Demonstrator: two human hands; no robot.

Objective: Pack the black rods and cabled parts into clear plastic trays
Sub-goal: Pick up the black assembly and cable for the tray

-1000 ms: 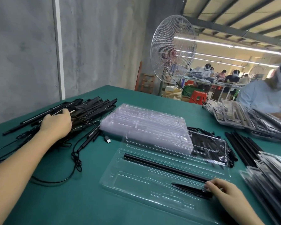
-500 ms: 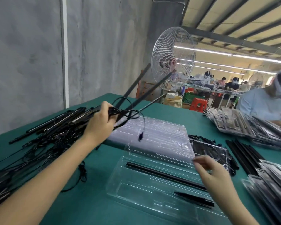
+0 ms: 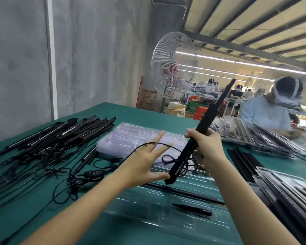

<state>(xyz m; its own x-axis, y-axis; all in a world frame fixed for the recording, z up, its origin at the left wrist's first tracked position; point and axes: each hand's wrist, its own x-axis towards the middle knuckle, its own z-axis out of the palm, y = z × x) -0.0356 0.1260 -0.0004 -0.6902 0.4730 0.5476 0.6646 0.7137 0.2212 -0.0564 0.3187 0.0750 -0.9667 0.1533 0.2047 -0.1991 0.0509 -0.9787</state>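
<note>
My right hand grips a black cabled rod near its lower third, tilted up to the right above the table. Its coiled cable hangs by the rod's lower end. My left hand is spread with straight fingers, and a loop of the cable runs over them. Below lies an open clear tray holding one long black rod and a short black piece. A stack of empty clear trays sits behind it.
A tangled pile of cabled black rods covers the green table's left side. Bare black rods and filled trays lie at the right. Another person works on more trays across the table. A standing fan is behind.
The cabled rod passed from my left hand to my right hand. My left hand let go and spread its fingers. My right hand rose from the tray to take the rod.
</note>
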